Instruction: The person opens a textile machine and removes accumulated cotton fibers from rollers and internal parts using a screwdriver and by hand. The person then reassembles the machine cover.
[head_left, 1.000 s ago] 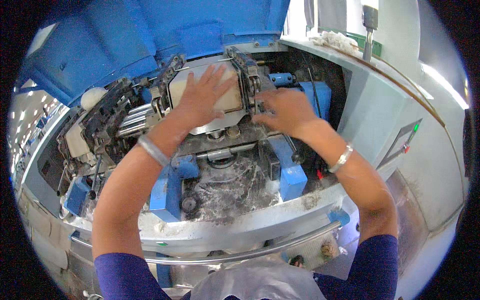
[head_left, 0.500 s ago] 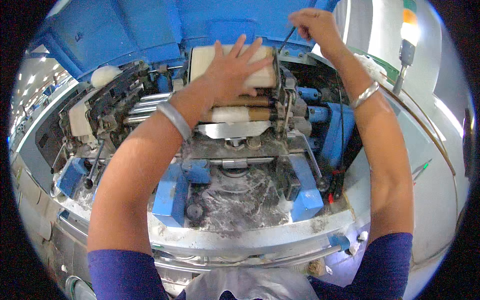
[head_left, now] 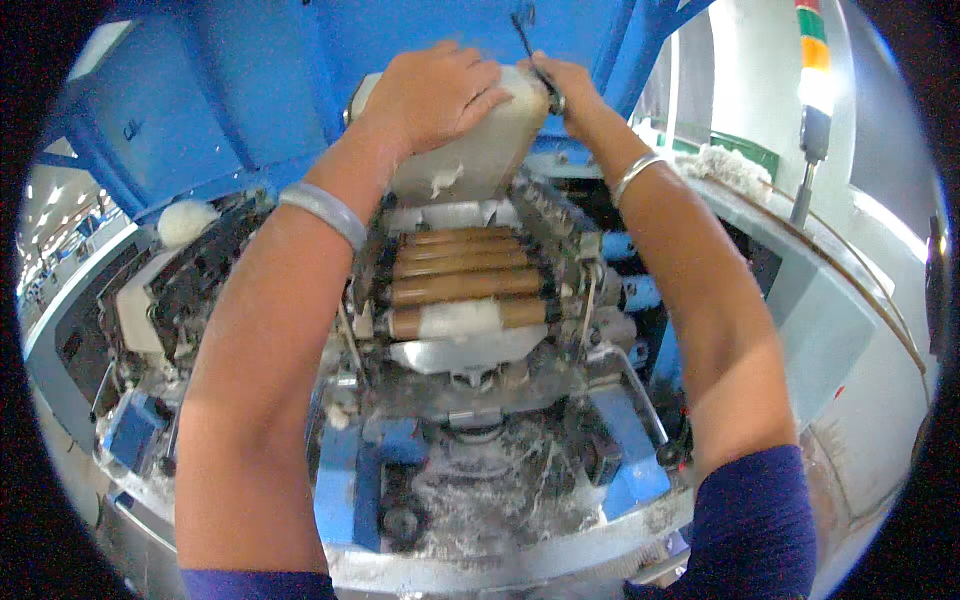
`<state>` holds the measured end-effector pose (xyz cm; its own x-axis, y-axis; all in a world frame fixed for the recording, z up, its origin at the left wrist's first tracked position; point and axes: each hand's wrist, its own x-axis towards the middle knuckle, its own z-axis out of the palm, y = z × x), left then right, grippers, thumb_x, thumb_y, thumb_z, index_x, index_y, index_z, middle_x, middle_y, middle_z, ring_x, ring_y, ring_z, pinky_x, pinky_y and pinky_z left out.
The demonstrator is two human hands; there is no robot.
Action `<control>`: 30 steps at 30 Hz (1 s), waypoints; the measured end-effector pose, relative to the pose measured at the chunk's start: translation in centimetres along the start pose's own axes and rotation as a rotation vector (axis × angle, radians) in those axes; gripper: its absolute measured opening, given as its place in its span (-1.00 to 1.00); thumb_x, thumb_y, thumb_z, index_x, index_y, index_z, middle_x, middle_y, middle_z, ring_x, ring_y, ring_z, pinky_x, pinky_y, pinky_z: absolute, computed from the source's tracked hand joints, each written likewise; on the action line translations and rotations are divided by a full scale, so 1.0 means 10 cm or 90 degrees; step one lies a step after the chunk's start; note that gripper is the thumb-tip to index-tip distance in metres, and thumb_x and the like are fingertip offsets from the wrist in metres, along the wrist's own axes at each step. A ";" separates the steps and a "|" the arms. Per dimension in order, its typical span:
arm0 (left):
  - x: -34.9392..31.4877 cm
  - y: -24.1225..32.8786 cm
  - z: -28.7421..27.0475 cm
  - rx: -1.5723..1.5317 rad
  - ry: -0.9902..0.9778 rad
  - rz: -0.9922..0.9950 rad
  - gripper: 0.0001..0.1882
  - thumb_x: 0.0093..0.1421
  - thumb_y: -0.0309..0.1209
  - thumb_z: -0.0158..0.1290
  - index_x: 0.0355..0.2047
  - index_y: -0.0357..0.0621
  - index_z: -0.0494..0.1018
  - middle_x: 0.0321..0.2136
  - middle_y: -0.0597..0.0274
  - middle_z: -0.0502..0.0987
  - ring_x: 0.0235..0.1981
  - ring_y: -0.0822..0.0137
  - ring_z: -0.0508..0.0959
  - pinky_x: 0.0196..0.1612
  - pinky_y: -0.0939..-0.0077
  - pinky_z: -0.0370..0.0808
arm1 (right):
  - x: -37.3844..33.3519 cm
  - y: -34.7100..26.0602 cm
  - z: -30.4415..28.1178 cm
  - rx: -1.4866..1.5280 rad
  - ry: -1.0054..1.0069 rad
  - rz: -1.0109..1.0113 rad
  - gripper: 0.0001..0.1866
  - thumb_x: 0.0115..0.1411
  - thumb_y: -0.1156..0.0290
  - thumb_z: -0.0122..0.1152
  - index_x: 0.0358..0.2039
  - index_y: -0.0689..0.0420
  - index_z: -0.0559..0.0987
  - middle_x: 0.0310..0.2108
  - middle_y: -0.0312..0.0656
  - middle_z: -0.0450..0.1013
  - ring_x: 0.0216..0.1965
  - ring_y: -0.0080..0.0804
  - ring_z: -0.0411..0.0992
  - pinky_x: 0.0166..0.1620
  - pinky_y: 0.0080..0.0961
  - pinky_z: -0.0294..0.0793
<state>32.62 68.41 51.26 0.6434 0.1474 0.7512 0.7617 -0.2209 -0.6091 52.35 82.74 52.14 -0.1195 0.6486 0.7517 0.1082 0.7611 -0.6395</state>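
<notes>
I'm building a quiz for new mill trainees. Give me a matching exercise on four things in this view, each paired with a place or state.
Things:
1. left hand
2. right hand
3. brown rollers
4. loose fibre fluff

Places or states:
a. strewn over the machine base
b. exposed in a row, one wrapped with white fibre
c. pressed on the raised pale cover
d. gripping a thin dark lever

Pairs: 1-c, 2-d, 3-b, 4-a

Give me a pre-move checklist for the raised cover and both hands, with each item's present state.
1. Left hand flat on the raised pale cover: ok.
2. Right hand at the cover's upper right edge, by a thin dark lever: ok; actual grip cannot tell.
3. Brown rollers exposed, no fingers between them: ok.
4. Front roller free of fibre: not ok, a white tuft clings to it.
5. Lint on the base below: not ok.
6. Cover latched up: cannot tell.
</notes>
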 end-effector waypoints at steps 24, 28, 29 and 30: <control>-0.50 0.23 -0.19 -0.142 0.414 -0.040 -0.87 0.15 -0.35 0.12 -0.41 -0.15 0.50 -0.43 0.18 0.53 -0.28 0.22 0.58 -0.34 0.32 0.49 | -1.82 -0.65 -0.73 -0.136 0.036 -0.188 -0.62 0.25 0.18 0.15 -0.08 0.22 0.59 -0.27 -0.15 0.57 -0.22 -0.48 0.49 -0.08 -0.54 0.44; -0.80 0.44 -0.13 -0.680 0.011 -0.572 -0.82 0.21 -0.32 0.06 -0.33 -0.19 0.42 -0.36 0.20 0.49 -0.15 0.29 0.53 -0.34 0.41 0.50 | -3.30 -0.79 -1.39 -0.468 0.099 -0.181 -0.76 0.28 0.40 0.07 -0.31 0.32 0.61 -0.42 -0.12 0.55 -0.36 -0.45 0.49 -0.24 -0.49 0.46; -0.84 0.44 -0.06 -0.845 -0.113 -0.709 -0.80 0.22 -0.32 0.04 -0.27 -0.20 0.41 -0.30 0.17 0.49 -0.12 0.26 0.52 -0.31 0.39 0.53 | -3.59 -0.72 -1.47 -0.502 0.125 -0.038 -0.77 0.23 0.39 0.11 -0.36 0.32 0.59 -0.48 -0.06 0.54 -0.44 -0.27 0.51 -0.31 -0.43 0.46; -0.84 0.42 0.04 -0.923 -0.166 -0.857 -0.78 0.23 -0.32 0.02 -0.23 -0.22 0.39 -0.25 0.11 0.48 -0.14 0.18 0.53 -0.25 0.33 0.55 | -3.85 -0.68 -1.58 -0.577 0.068 0.052 -0.75 0.21 0.35 0.14 -0.34 0.32 0.59 -0.48 0.01 0.53 -0.44 -0.15 0.52 -0.32 -0.37 0.47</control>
<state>30.41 66.64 42.27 -0.0895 0.9371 0.3375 0.1450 -0.3230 0.9352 71.80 52.57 30.11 0.0090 0.6619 0.7495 0.8508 0.3888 -0.3536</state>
